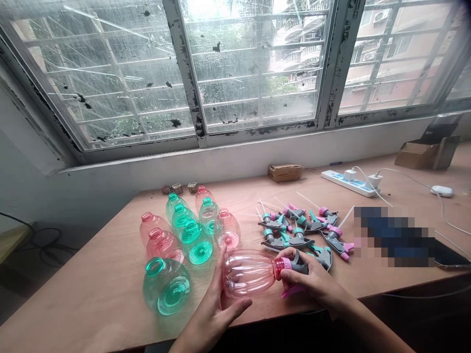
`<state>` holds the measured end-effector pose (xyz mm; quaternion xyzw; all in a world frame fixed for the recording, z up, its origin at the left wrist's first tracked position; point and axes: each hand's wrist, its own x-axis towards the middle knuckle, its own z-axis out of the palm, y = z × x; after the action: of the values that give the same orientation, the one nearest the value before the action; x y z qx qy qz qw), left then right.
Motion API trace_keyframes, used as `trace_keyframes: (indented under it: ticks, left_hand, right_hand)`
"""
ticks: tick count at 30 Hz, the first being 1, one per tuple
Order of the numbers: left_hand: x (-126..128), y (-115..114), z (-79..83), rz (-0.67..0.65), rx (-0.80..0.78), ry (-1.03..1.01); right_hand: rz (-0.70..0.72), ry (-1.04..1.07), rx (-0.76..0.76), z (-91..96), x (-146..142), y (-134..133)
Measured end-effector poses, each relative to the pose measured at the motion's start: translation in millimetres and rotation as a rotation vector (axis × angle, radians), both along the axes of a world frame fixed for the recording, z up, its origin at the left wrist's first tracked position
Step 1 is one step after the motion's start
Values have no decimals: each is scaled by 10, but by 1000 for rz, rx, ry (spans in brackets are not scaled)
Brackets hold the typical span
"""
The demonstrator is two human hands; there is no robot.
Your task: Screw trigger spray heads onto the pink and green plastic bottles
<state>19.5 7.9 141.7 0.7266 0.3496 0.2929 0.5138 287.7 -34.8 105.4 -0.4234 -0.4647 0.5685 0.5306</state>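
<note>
A: Right fingers [291, 254]?
B: Pinching the pink collar of the grey-and-pink plastic trigger spray head [300, 267], with the right hand [314, 283] curled behind.
A: And the left?
B: Spread round the base of the clear pink plastic bottle [248, 272], thumb underneath, left hand [215, 304] cupping. Held sideways, low over the front edge of the brown plywood table [110, 284].
A: Advice?
B: Probably best to keep collar square to neck, steady the base, turn gently, stop at snug.
A: Around?
B: Empty green and pink plastic bottles [184, 230] to the left; loose trigger spray heads [301, 228] just beyond.
</note>
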Motion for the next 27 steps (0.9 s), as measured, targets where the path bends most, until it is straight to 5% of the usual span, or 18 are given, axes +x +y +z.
trace_keyframes:
  ticks: [13, 21, 27]
  left_hand:
    - [16, -9, -38, 39, 28, -38]
    - [-10, 29, -92, 26, -86, -84]
    - [9, 11, -75, 5, 14, -75]
  right_hand:
    - [13, 44, 12, -52, 8, 17]
    - [9, 37, 23, -61, 7, 14]
    - [9, 44, 20, -77, 20, 19]
